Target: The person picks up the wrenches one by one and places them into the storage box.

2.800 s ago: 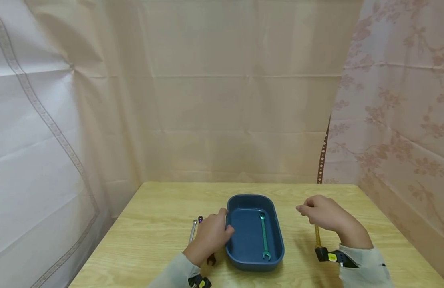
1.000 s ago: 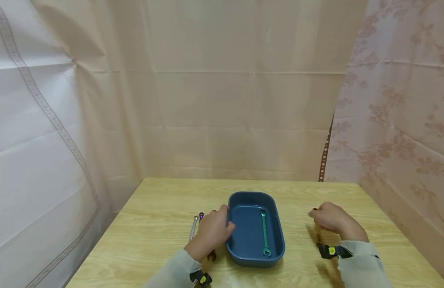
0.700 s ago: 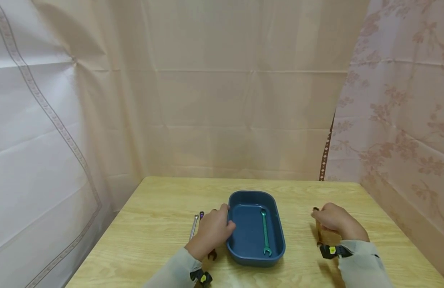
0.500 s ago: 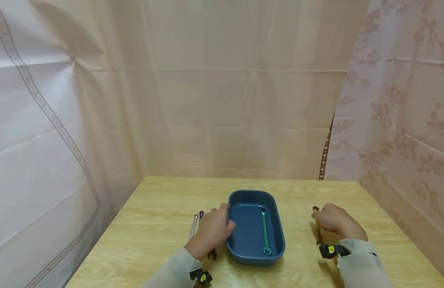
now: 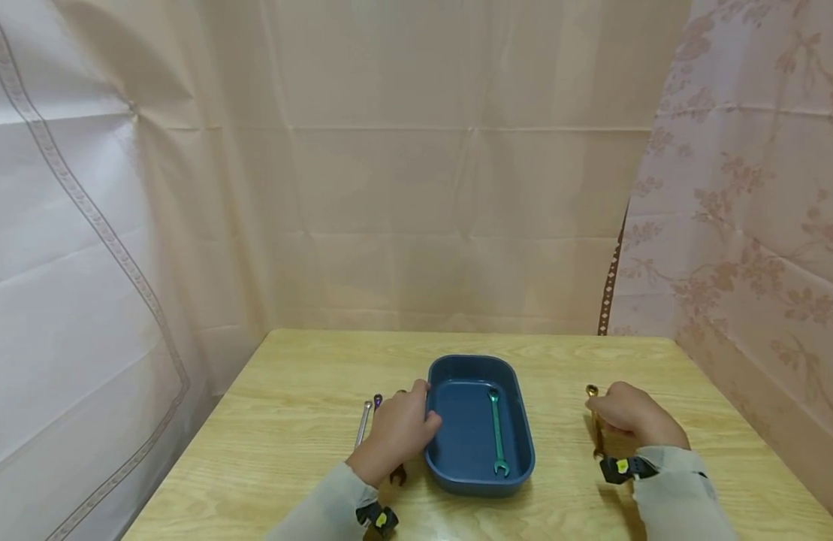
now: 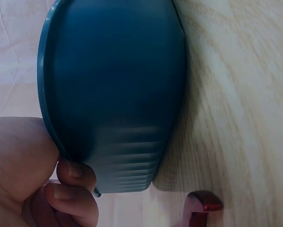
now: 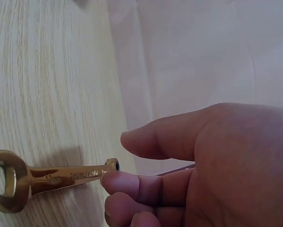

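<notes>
My left hand [image 5: 399,428] grips the left rim of a dark blue plastic tray [image 5: 466,482]; in the left wrist view, curled fingers [image 6: 73,201] meet the tray's wall [image 6: 118,85]. A green combination wrench [image 5: 498,436] lies lengthwise inside, along its right side. To the right, my right hand [image 5: 632,413] hovers at a gold combination wrench [image 5: 593,391] on the table. The right wrist view shows the thumb apart from the bent fingers, with the index fingertip overlapping the ring end of the gold wrench [image 7: 61,177]; whether they touch I cannot tell.
Left of the tray lie a silver wrench [image 5: 363,424], a purple-ended wrench [image 5: 378,400] and a dark red open wrench end [image 5: 399,475], partly hidden by the left hand. The wooden table [image 5: 308,376] backs onto a beige curtain [image 5: 416,225].
Since the earliest frame my right hand has come down and right onto the gold wrench, whose ring end now shows past the fingers. My left hand and the tray have stayed in place.
</notes>
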Demonstrator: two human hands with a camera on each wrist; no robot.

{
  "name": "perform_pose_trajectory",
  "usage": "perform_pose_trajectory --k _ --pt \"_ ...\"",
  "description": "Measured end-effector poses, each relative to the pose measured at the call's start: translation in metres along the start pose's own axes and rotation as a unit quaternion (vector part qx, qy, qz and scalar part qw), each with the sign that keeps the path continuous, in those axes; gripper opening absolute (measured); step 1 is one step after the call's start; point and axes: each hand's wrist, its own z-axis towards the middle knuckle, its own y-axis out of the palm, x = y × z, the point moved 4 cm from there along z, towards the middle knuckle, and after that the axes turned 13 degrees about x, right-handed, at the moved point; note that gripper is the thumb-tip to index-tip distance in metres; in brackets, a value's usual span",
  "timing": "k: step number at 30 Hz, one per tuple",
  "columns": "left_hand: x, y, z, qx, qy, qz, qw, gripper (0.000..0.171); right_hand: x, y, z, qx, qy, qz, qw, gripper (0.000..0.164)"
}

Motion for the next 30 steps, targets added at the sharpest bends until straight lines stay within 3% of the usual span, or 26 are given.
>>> perform_pose_trajectory --k 20,30 --pt "-0.001 0.0 -0.002 -0.007 -0.001 0.004 1.0 0.047 0.015 0.004 0.006 0.002 0.021 -0.032 0.999 0.045" --pt "-0.002 -0.001 -0.002 -0.01 0.004 0.005 0.9999 0.047 0.015 0.005 0.006 0.013 0.0 -0.052 0.999 0.04"
